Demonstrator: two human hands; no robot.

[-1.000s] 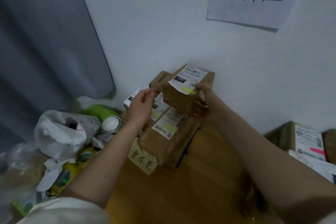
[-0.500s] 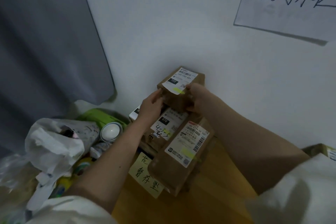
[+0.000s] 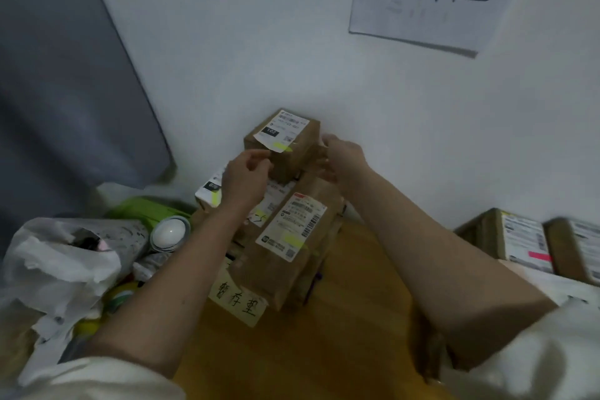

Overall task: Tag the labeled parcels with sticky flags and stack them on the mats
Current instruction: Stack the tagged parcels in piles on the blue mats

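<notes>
The small top parcel (image 3: 285, 143) sat on top of the stack against the wall, white label up with a yellow sticky flag (image 3: 281, 147) on it. Left hand (image 3: 245, 177) hovered just left of that parcel, fingers loosely curled, holding nothing. Right hand (image 3: 341, 157) was just right of it, fingers relaxed near its side. Long parcel (image 3: 292, 237) lay right below it.
</notes>
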